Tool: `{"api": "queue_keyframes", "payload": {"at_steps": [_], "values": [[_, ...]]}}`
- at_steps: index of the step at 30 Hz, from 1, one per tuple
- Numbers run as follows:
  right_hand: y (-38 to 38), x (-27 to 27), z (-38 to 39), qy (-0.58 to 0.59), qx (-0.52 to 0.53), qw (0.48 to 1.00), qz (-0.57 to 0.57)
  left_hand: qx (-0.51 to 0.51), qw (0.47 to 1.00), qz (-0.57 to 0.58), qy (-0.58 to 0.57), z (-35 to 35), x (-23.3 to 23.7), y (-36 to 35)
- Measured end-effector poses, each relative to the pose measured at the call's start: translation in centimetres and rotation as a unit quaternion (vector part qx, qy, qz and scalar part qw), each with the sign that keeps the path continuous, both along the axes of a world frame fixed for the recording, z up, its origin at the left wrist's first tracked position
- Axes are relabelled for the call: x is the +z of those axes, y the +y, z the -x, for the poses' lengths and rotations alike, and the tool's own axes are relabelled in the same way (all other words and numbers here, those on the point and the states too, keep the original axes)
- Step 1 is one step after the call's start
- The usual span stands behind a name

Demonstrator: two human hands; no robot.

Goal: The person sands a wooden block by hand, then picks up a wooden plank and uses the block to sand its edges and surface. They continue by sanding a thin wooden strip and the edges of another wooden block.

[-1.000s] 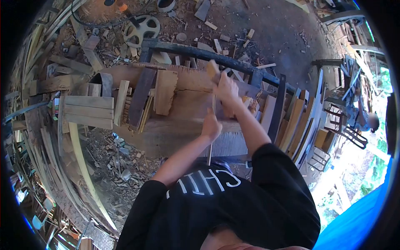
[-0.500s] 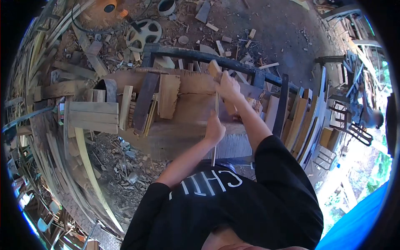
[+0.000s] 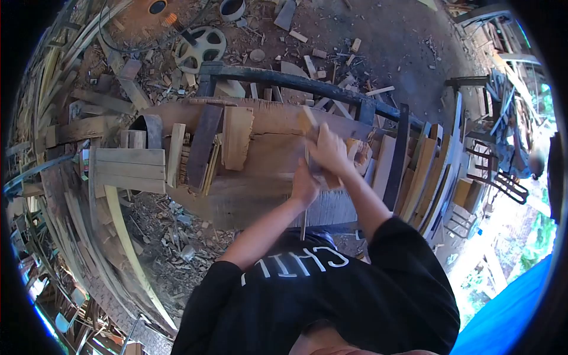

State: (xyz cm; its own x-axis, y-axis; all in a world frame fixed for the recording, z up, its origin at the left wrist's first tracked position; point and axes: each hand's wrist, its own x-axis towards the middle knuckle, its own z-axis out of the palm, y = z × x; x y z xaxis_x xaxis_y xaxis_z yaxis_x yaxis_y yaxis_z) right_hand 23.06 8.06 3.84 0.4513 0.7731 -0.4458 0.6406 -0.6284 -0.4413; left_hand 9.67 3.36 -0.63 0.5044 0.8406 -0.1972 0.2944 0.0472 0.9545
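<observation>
My left hand (image 3: 305, 184) is closed around a thin wooden stick (image 3: 303, 223) that stands roughly upright over the worn wooden workbench (image 3: 248, 195). Just above and to the right of it, my right hand (image 3: 327, 151) grips a wooden block (image 3: 307, 118) and sits right on top of the stick's upper end. The two hands are almost touching. The upper part of the stick is hidden behind my hands.
Planks and offcuts (image 3: 130, 163) lie on the bench's left side, and a dark board (image 3: 203, 142) lies across it. A black metal bar (image 3: 278, 77) runs behind. Boards lean in a stack at the right (image 3: 423, 171). Wood scraps litter the dirt floor (image 3: 171, 228).
My right hand has come down with the wooden block, from raised above the stick to right over my left hand. My left hand has stayed on the stick.
</observation>
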Motion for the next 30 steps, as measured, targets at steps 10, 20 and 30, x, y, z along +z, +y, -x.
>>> {"api": "queue_keyframes", "payload": {"at_steps": [10, 20, 30], "values": [[2.8, -1.8, -1.1, -0.016, -0.013, 0.999, -0.026, -0.04, 0.984, 0.024, 0.174, -0.1, 1.4, 0.5], [2.4, -3.2, -4.4, -0.021, -0.077, 0.997, 0.0, -0.069, 0.965, 0.05, 0.248, -1.2, 1.8, 1.0], [-11.7, 0.9, -4.8, 0.368, -0.334, 0.854, -0.15, -0.043, 0.973, 0.163, 0.157, 0.4, 1.0, 4.6]]}}
